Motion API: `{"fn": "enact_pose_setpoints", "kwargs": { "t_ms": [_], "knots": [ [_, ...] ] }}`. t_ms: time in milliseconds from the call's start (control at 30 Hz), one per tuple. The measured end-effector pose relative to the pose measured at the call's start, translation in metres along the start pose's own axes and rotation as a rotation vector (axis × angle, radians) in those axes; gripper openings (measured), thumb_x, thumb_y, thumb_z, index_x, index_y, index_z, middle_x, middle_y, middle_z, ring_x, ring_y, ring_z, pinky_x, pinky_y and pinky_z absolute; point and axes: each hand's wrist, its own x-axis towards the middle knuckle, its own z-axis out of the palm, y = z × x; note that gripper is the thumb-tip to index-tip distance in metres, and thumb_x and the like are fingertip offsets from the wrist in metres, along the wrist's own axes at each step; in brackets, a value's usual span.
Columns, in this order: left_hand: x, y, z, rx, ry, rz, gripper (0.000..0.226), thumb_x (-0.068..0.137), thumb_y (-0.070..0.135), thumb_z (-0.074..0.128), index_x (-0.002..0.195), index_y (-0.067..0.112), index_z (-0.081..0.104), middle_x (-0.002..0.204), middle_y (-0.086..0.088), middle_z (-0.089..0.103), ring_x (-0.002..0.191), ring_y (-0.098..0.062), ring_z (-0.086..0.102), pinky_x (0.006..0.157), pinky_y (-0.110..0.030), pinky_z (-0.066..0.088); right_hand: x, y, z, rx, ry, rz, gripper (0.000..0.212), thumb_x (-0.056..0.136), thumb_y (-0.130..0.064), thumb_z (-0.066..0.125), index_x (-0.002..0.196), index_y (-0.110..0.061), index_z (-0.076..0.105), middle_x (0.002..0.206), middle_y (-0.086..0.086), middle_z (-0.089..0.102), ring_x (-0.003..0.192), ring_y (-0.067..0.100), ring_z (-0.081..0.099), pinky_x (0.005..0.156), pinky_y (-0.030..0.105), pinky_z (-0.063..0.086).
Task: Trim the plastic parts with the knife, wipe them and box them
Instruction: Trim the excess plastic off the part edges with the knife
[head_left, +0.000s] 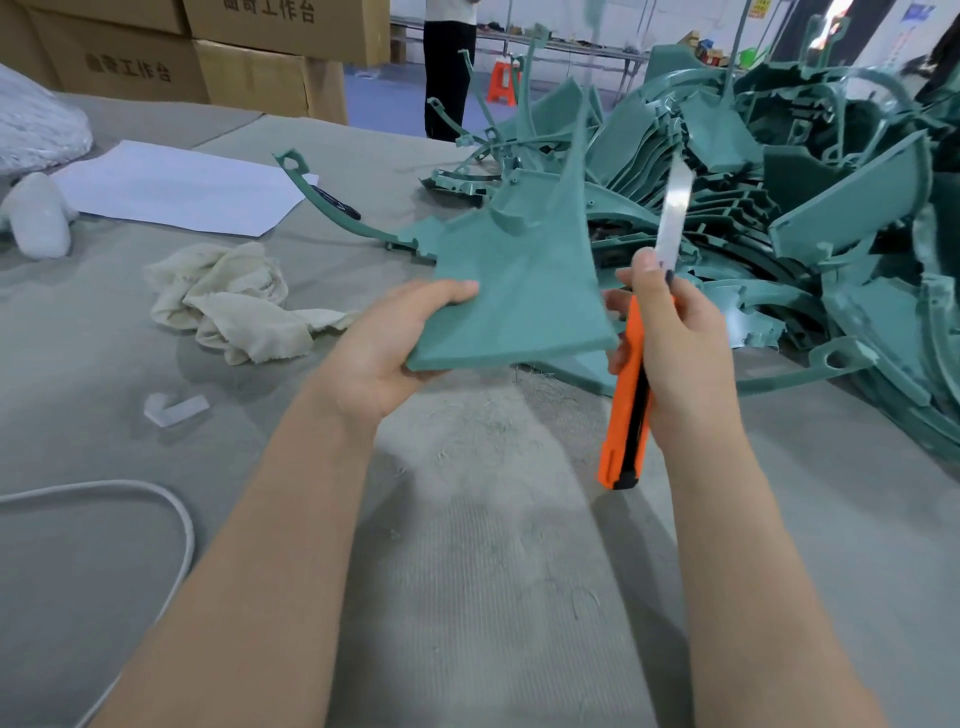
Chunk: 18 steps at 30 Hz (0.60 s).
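- Teal-green was the curved, fan-shaped plastic panel you held up off the grey felt-covered table. Your left hand gripped its near-left corner, thumb on top and fingers curled beneath.
- Your right hand was closed round the orange-and-black snap-off utility knife. Its long silver blade was run out and pointed up and away from you.
- The panel lay just left of the knife hand. Its long axis ran from your left hand up and away toward the tangled heap of teal plastic parts behind and to the right.
- The panel's right edge was the side nearest the blade, close beside it, though I could not tell whether they touched.
- I judged the cut would fall to the right hand along that edge, with the left only steadying.
- The crumpled cream cloth lay on the table left of your left hand, and the brown cardboard boxes stood well beyond it.
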Motion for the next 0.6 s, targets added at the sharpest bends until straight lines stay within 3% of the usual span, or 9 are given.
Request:
{"fn": "enact_pose_setpoints", "kwargs": {
  "t_ms": [100, 200, 367, 433, 533, 600],
  "knots": [
    [-0.002, 0.0, -0.002, 0.097, -0.037, -0.032, 0.014, 0.086, 0.02, 0.062, 0.098, 0.017, 0.068, 0.084, 0.003, 0.072, 0.072, -0.01, 0.066, 0.063, -0.023, 0.051, 0.005, 0.0, -0.011, 0.074, -0.033, 0.046, 0.017, 0.091, -0.037, 0.065, 0.09, -0.02, 0.064, 0.083, -0.006, 0.074, 0.043, 0.01, 0.046, 0.047, 0.022, 0.042],
    [-0.004, 0.001, -0.001, 0.072, -0.063, -0.067, 0.008, 0.085, 0.019, 0.059, 0.087, 0.019, 0.067, 0.08, 0.004, 0.073, 0.066, -0.009, 0.067, 0.056, -0.017, 0.053, 0.008, 0.002, -0.013, 0.104, -0.076, 0.082, 0.006, 0.091, -0.018, 0.066, 0.095, -0.014, 0.065, 0.076, -0.001, 0.068, 0.042, 0.009, 0.044, 0.046, 0.021, 0.039],
    [-0.012, 0.01, -0.003, -0.455, -0.355, 0.048, 0.055, 0.076, 0.052, 0.06, 0.109, 0.01, 0.071, 0.115, -0.006, 0.068, 0.104, -0.02, 0.065, 0.081, -0.034, 0.055, 0.008, 0.001, -0.007, 0.369, 0.032, 0.152, 0.005, 0.093, -0.004, 0.058, 0.093, -0.009, 0.059, 0.056, -0.005, 0.053, 0.039, 0.005, 0.041, 0.041, 0.018, 0.036],
    [-0.016, 0.01, 0.005, -0.49, -0.432, 0.111, 0.069, 0.074, 0.056, 0.061, 0.121, 0.005, 0.064, 0.125, -0.01, 0.063, 0.116, -0.022, 0.06, 0.093, -0.036, 0.05, 0.009, 0.001, -0.004, 0.443, 0.114, 0.187, 0.007, 0.093, -0.004, 0.058, 0.09, -0.011, 0.056, 0.054, -0.006, 0.051, 0.04, 0.006, 0.043, 0.041, 0.018, 0.036],
    [-0.016, -0.002, 0.031, -0.347, -0.33, 0.121, 0.053, 0.078, 0.044, 0.061, 0.121, 0.013, 0.059, 0.12, -0.006, 0.067, 0.111, -0.02, 0.064, 0.091, -0.035, 0.053, 0.004, 0.004, 0.009, 0.433, 0.078, 0.202, 0.015, 0.092, -0.002, 0.057, 0.084, -0.012, 0.051, 0.057, -0.003, 0.052, 0.039, 0.006, 0.042, 0.04, 0.018, 0.036],
    [-0.013, -0.009, 0.042, -0.334, -0.223, 0.077, 0.038, 0.087, 0.033, 0.06, 0.12, 0.015, 0.06, 0.117, -0.006, 0.069, 0.109, -0.022, 0.065, 0.089, -0.035, 0.054, 0.0, 0.006, 0.015, 0.267, -0.015, 0.148, 0.015, 0.092, -0.004, 0.06, 0.083, -0.012, 0.05, 0.06, 0.0, 0.058, 0.037, 0.008, 0.043, 0.04, 0.018, 0.037]
  ]
}}
